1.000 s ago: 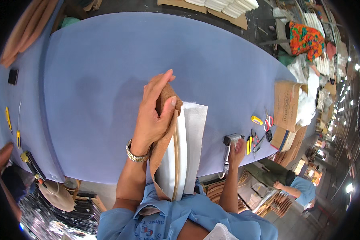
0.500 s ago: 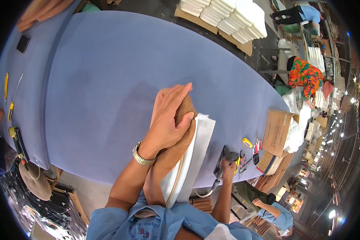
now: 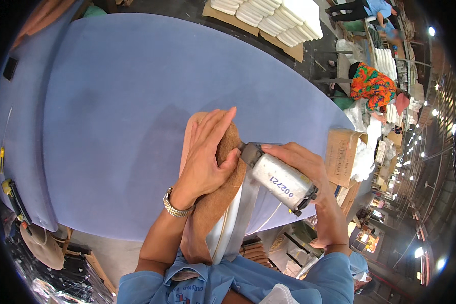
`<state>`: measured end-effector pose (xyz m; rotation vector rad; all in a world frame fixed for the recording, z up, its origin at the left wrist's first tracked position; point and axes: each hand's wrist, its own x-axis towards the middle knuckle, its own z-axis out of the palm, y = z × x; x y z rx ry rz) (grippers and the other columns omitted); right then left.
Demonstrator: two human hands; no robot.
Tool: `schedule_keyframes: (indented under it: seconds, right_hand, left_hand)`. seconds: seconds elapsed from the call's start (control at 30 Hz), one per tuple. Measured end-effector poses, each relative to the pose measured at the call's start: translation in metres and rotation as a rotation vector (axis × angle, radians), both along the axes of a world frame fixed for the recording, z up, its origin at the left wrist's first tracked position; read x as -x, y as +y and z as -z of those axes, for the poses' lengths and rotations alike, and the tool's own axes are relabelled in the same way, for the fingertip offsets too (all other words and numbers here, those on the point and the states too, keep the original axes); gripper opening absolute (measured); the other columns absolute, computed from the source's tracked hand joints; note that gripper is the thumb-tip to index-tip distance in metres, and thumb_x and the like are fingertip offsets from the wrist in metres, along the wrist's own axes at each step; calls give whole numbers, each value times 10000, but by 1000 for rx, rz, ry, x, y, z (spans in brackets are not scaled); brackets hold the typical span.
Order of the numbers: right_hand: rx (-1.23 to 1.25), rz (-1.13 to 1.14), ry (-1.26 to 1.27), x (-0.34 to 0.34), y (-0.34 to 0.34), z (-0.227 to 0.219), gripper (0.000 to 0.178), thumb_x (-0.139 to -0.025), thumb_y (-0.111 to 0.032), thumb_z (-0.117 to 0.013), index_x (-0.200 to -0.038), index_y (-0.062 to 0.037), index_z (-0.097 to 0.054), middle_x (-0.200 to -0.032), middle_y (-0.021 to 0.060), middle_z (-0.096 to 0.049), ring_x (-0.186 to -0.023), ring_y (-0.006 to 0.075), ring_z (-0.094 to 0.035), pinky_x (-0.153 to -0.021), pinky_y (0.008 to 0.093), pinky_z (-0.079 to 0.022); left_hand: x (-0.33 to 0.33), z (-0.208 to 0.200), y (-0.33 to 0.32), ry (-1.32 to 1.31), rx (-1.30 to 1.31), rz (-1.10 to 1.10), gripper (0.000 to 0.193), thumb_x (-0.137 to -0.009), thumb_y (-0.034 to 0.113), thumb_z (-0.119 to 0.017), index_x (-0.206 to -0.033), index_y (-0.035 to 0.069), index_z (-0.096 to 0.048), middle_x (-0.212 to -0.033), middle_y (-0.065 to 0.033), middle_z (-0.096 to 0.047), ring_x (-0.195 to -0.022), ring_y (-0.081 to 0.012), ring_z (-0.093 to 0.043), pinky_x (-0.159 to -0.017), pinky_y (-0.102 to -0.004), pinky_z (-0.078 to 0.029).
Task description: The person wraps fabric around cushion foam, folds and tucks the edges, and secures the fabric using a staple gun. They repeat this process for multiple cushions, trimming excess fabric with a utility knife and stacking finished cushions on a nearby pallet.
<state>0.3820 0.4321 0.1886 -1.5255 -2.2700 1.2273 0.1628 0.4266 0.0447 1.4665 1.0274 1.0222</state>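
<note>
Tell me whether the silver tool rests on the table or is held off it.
Held off: the right hand grips the silver tool, its dark nose at the brown fabric.

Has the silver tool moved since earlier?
Yes: judged against the cardboard box, the silver tool has gone up the picture, toward the brown piece.

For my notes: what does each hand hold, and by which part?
The right hand holds the silver pneumatic staple gun from one side, grip partly hidden; the left hand clasps the brown fabric near its far end.
</note>
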Motion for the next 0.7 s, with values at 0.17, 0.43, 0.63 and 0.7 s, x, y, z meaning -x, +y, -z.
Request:
schedule_keyframes:
  seconds: [0.17, 0.43, 0.63, 0.7]
  right_hand:
    - [71, -118, -42, 9, 19, -4, 814, -688, -205, -828, -1461, -131, -583, -1180, 113, -693, -995, 307, -695, -849, 361, -560]
    - [97, -228, 4, 4, 52, 3, 630, -804, -206, -745, -1409, -79, -623, -1021, 107, -695, -841, 277, -661, -754, 349, -504]
    - [106, -175, -159, 5, 30, -8, 871, -656, -216, -854, -1475, -151, -564, -1038, 94, -671, -926, 308, -679, -794, 379, -559]
    - [128, -165, -150, 7, 34, -10, 872, -645, -211, -859, -1466, -156, -571, -1046, 92, -669, -920, 307, -678, -790, 375, -562]
  left_hand:
    - [3, -2, 0, 5, 25, 8, 855, -795, 43, -679, -1589, 126, -374, -1520, -178, -450, -1486, -388, -346, -1238, -585, -148]
    - [4, 5, 5, -14, 3, 33, 863, -785, 82, -685, -1589, 136, -376, -1507, -174, -460, -1488, -380, -342, -1231, -598, -158]
    - [-1, 0, 5, 26, 27, 28, 850, -778, 91, -679, -1578, 130, -397, -1501, -172, -464, -1463, -381, -360, -1226, -609, -159]
    - [-1, 1, 5, 34, 17, 23, 855, -775, 96, -680, -1580, 131, -394, -1500, -170, -464, -1462, -378, -357, -1224, -611, -160]
